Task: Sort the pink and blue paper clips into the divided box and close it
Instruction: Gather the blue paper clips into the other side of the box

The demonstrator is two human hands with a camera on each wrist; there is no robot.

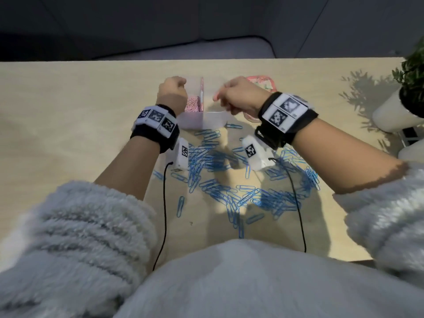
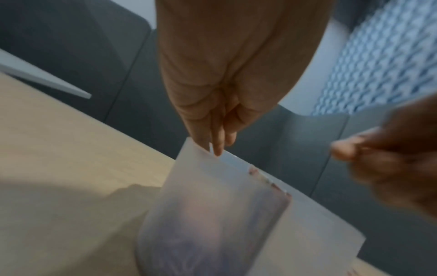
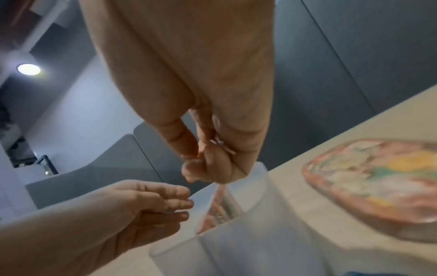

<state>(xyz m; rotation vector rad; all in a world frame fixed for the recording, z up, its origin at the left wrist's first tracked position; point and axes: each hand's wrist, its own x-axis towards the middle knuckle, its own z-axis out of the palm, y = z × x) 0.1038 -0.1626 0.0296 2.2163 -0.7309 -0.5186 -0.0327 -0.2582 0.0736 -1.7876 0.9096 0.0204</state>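
Note:
A translucent divided box (image 1: 195,121) stands open at mid-table, its left compartment full of pink paper clips (image 1: 192,104). My left hand (image 1: 172,88) pinches the box's left rim (image 2: 201,160) between thumb and fingers (image 2: 217,149). My right hand (image 1: 218,97) hovers over the box's right side. In the right wrist view it (image 3: 203,164) pinches a few pink clips (image 3: 222,146) just above the box (image 3: 248,242). Several blue paper clips (image 1: 229,187) lie scattered on the table between box and body.
A pink pouch with a colourful print (image 1: 263,80) lies just behind my right hand, and is also in the right wrist view (image 3: 378,186). A potted plant in a white pot (image 1: 390,113) stands at the table's right edge. Wrist-camera cables trail over the blue clips.

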